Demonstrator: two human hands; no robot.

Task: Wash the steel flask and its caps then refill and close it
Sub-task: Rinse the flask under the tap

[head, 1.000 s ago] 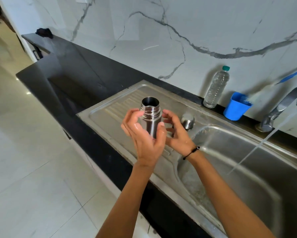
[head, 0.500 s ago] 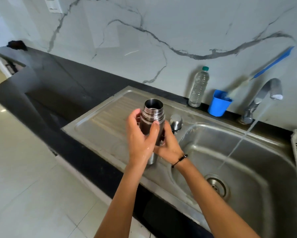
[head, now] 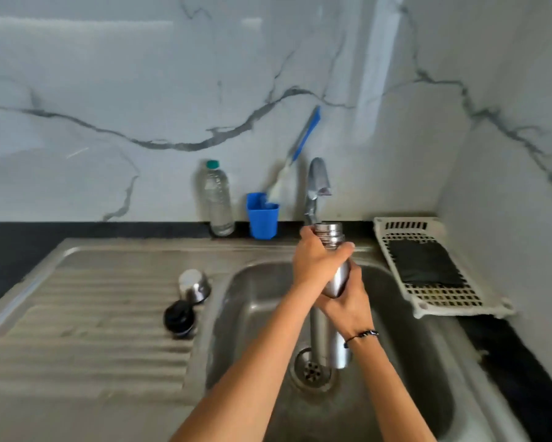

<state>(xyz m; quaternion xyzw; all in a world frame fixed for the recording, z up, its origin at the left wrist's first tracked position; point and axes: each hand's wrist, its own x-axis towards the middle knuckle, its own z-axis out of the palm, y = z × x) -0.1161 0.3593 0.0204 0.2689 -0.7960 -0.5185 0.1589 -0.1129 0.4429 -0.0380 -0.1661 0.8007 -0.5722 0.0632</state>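
Flask (head: pixel 338 275) upright over sink basin (head: pixel 255 314), open mouth w/ threaded neck right under tap (head: pixel 316 183) spout. No cap on it. L hand (head: pixel 316 266) wrapped round upper body just below neck, fingers curled over the steel. R hand (head: pixel 348 309) grips it lower down, fingers curled round far side; black wrist band (head: pixel 362 335) on that arm. Flask bottom end shows below R wrist, above drain (head: pixel 311 370). Water stream: can't tell, frame blurred.

Two caps on ribbed drainboard (head: pixel 86 330), left of basin, near its edge: steel cap (head: pixel 194 285) further back, black cap (head: pixel 179 319) in front, almost touching. Neither is touched by a hand.

Back ledge, by marble wall: clear plastic bottle (head: pixel 216 199) w/ green lid, blue cup (head: pixel 262 215) just beside it w/ blue-handled brush (head: pixel 295 154) leaning out. White slotted tray (head: pixel 427 301) on counter right of sink, dark pad (head: pixel 424 263) lying in it.
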